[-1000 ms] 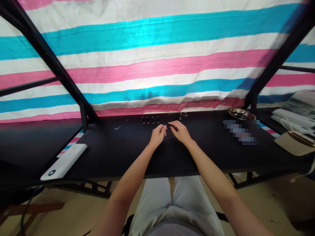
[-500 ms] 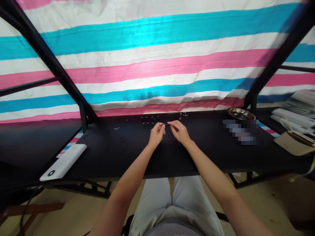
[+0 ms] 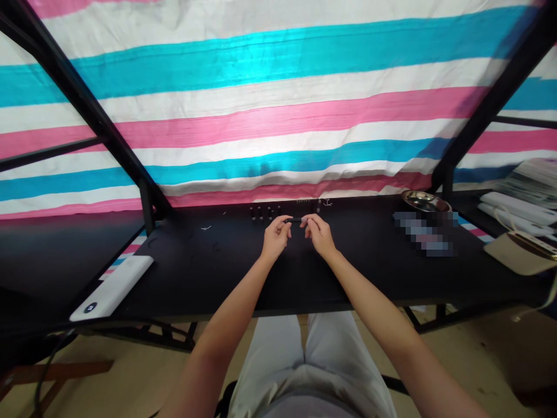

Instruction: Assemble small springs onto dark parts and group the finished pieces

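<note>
Over the black table, my left hand [image 3: 275,237] and my right hand [image 3: 320,233] are both closed in a pinch. A short black rod-like piece [image 3: 296,220] spans level between their fingertips, one end in each hand. Fingers cover its ends, so its exact kind cannot be made out. Just behind my left hand stand several small dark cylinders [image 3: 261,213] with pale ends. Behind my right hand are a similar dark cylinder [image 3: 319,205], some thin white strands [image 3: 328,202] and a row of tiny pieces [image 3: 303,201].
A shiny metal bowl [image 3: 426,201] is at the back right of the black table [image 3: 209,267], behind a pixelated patch. A long white device [image 3: 113,288] lies at the left edge. White scraps [image 3: 206,227] lie left of centre. Black frame posts and a striped sheet [image 3: 278,122] rise behind.
My right hand has shifted slightly and its fingers have curled in at the rod's right end. More of the black piece now shows between my hands. My left hand stays nearly in place.
</note>
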Tool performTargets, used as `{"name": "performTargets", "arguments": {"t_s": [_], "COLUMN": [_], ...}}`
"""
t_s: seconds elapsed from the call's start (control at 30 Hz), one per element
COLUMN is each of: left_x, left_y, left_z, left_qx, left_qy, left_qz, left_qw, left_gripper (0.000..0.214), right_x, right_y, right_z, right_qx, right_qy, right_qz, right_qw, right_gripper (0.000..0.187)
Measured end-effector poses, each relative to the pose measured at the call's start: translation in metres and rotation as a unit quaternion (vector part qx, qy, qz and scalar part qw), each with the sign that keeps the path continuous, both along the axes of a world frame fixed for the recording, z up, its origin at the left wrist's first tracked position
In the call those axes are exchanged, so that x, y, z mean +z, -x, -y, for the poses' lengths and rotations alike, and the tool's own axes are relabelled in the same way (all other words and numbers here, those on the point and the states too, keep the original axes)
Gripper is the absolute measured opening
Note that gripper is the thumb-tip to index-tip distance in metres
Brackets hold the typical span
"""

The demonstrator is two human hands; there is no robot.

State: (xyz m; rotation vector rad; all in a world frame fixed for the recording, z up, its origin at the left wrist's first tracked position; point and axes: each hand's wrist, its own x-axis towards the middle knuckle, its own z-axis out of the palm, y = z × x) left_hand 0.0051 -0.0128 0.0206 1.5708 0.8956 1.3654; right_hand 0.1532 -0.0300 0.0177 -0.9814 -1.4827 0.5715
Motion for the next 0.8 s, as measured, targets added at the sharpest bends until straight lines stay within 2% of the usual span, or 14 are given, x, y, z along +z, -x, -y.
{"name": "performTargets", "arguments": {"t_s": [0.27,0.57,0.8], "left_x": [-0.002,0.007,0.004], "left_y": [0.000,0.003,0.004], "left_z": [0.002,0.011,0.008], "left_qx": [0.005,0.020,0.052], "left_qy": [-0.023,-0.054,-0.047], "left_qz": [-0.035,-0.110,-0.080], "left_qw": [0.999,0.992,0.994], "left_gripper": [0.030,0.030,0.031], "right_x": [0.003,0.004,0.003], "right_y": [0.002,-0.001,-0.002], "right_z": [0.000,0.000,-0.003], "right_qx": [0.003,0.014,0.014], "right_qy": [0.022,0.020,0.022], "right_qz": [0.005,0.018,-0.006], "right_qw": [1.000,1.000,1.000], "right_gripper": [0.034,0.035,0.033]}}
